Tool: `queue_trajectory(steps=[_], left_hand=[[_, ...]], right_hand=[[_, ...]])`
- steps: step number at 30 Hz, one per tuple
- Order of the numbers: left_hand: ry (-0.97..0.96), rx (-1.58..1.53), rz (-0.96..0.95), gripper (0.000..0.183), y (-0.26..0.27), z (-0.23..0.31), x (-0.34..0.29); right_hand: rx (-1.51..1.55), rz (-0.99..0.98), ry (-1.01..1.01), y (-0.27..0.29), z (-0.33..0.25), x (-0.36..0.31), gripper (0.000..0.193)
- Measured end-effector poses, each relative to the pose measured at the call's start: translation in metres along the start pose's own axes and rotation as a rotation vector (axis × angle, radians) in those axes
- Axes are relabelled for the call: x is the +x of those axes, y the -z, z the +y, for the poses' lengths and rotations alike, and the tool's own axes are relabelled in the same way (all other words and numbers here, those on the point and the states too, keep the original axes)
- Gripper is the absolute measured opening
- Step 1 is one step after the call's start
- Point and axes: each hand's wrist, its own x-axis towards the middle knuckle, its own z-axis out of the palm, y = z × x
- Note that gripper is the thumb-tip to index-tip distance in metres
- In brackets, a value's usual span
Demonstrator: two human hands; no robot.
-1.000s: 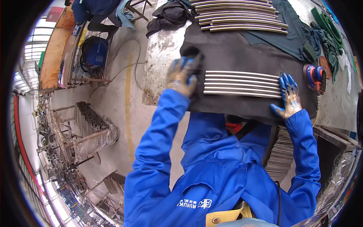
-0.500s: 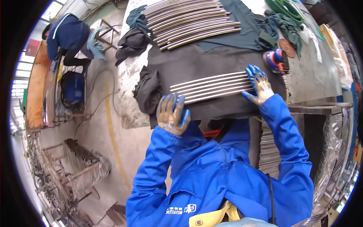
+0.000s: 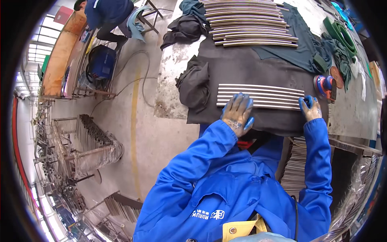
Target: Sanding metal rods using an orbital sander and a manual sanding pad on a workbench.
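Observation:
Several slim shiny metal rods (image 3: 262, 92) lie side by side in a flat row on a dark cloth (image 3: 262, 68). My left hand (image 3: 238, 112), in a grey glove with blue fingertips, rests over the near rods toward their left end, fingers stretched out and thumb apart. At the right ends of the rods is my right hand (image 3: 311, 109), gloved alike, its fingers bent but apart, touching the ends. Neither hand is closed around a rod.
Many more rods (image 3: 250, 24) lie at the table's far side on green cloth. An orbital sander (image 3: 325, 86) sits right of my right hand. A crumpled dark cloth (image 3: 194, 86) is at the left. A blue machine (image 3: 101, 62) and a bent-over person (image 3: 108, 16) are at far left.
My left hand has moved from beside the rods' left end onto the near rods. My right hand's fingers have bent in at the right ends. The rods' ends look more even. The view has shifted.

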Motion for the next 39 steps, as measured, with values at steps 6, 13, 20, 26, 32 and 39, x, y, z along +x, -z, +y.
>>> queue_trajectory(steps=[6, 13, 20, 26, 32, 39], left_hand=[[0.030, -0.027, 0.013, 0.065, -0.003, -0.001, -0.001], [0.043, -0.022, 0.039, 0.065, -0.003, 0.004, 0.001], [0.084, -0.038, -0.019, 0.065, 0.007, 0.004, 0.006], [0.051, -0.018, -0.002, 0.065, 0.009, 0.005, 0.014], [0.034, 0.038, 0.038, 0.065, 0.005, 0.009, 0.018], [0.064, -0.216, 0.056, 0.057, 0.019, 0.025, 0.003]], right_hand=[[0.249, -0.047, -0.148, -0.003, -0.011, 0.002, 0.041], [0.236, -0.026, -0.007, -0.014, -0.034, -0.004, 0.035], [-0.450, 0.027, 0.532, -0.006, -0.063, 0.007, 0.028], [-0.848, -0.377, 0.655, -0.004, -0.088, 0.055, 0.018], [-0.774, -0.404, 0.816, -0.029, -0.095, 0.075, 0.012], [-0.449, -0.234, 0.849, 0.007, -0.112, 0.037, 0.016]])
